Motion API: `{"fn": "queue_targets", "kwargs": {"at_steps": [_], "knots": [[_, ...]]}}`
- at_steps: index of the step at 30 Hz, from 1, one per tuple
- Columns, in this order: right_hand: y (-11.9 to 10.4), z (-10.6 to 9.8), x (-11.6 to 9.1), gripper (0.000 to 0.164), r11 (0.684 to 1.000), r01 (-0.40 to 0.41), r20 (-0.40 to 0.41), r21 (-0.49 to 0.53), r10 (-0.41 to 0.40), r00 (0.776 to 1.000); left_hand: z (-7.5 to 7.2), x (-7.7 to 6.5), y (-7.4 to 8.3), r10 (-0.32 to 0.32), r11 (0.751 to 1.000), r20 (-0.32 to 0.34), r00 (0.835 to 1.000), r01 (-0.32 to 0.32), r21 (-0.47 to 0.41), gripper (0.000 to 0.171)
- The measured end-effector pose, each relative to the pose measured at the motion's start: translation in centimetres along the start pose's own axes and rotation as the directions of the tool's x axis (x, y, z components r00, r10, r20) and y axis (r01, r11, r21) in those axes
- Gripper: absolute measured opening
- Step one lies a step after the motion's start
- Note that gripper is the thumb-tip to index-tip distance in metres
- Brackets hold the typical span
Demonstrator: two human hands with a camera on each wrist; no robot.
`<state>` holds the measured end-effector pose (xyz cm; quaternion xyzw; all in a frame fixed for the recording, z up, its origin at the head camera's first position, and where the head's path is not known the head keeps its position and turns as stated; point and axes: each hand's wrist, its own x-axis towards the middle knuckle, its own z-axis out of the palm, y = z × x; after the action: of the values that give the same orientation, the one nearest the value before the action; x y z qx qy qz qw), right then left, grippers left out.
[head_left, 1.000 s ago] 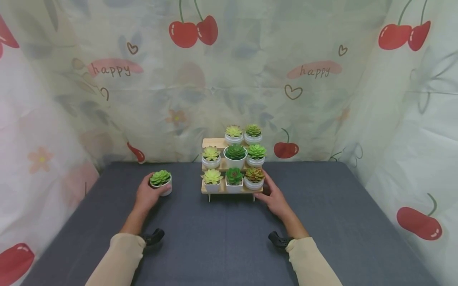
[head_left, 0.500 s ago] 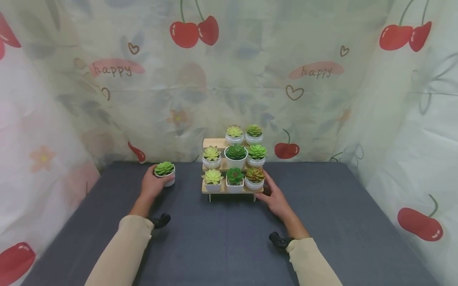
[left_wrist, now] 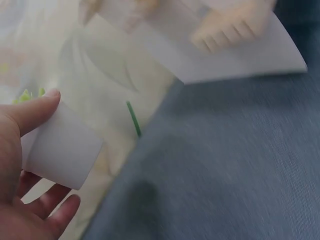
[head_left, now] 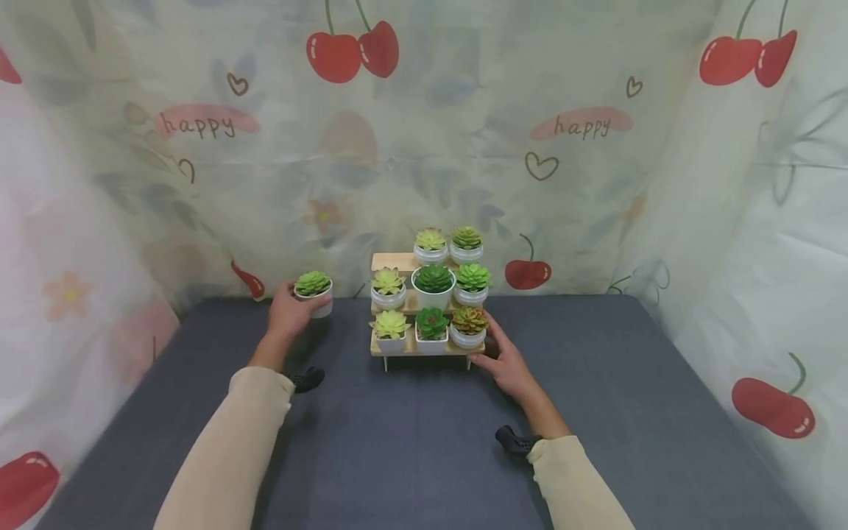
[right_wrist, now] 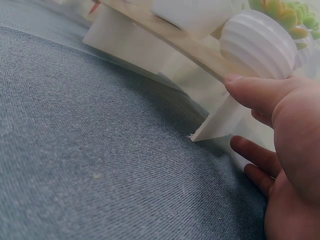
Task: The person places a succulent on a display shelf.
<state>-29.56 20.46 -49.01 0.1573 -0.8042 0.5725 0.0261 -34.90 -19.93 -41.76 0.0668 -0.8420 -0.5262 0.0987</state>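
Note:
My left hand [head_left: 288,316] grips a small white pot with a light-green succulent [head_left: 313,283], left of the tiered wooden plant stand [head_left: 394,261]. In the left wrist view the thumb and fingers clasp the smooth white pot [left_wrist: 62,147], raised over the table. My right hand [head_left: 509,368] holds the stand's lower right corner. The right wrist view has its thumb against the board's edge [right_wrist: 192,55], with the fingers beside the white side leg [right_wrist: 220,120]. Close above it sits a ribbed white pot [right_wrist: 257,45] bearing a reddish-green succulent [head_left: 469,319].
Several potted succulents fill the lower and middle tiers. The top tier has two pots at its centre and right, and bare wood at its left end. A dark grey cloth [head_left: 417,442] covers the table. A cherry-print curtain [head_left: 424,110] hangs behind and at both sides.
My left hand has carried the potted succulent away from me and slightly rightward, lifting it up. The right hand has stayed at the stand's corner.

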Motion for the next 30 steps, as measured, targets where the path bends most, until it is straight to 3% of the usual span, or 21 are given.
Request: {"fn": "queue_targets", "kwargs": {"at_steps": [10,13,18,24,30], "knots": [[-0.1,0.0,-0.1,0.087,0.999,0.034,0.003,-0.007,-0.034,0.999,1.0,1.2,4.7,0.025,0.995,0.022,0.999,-0.023,-0.099,0.085],[0.0,0.0,0.0,0.087,1.000,0.027,-0.002,-0.005,-0.027,1.000,1.2,1.3,5.7,0.035,0.991,0.057,0.998,-0.027,-0.130,0.084],[0.2,0.0,0.0,0.086,1.000,0.025,-0.010,-0.012,-0.025,1.000,1.7,1.5,7.1,0.055,0.983,0.089,0.994,-0.039,-0.179,0.082],[0.2,0.1,0.0,0.086,1.000,0.021,-0.011,-0.014,-0.021,1.000,2.5,1.5,8.2,0.053,0.983,0.095,0.994,-0.035,-0.182,0.084],[-0.1,0.1,0.0,0.086,1.000,0.006,-0.009,-0.006,-0.006,1.000,3.3,1.4,9.4,0.095,0.982,0.104,0.990,-0.076,-0.172,0.082]]}}
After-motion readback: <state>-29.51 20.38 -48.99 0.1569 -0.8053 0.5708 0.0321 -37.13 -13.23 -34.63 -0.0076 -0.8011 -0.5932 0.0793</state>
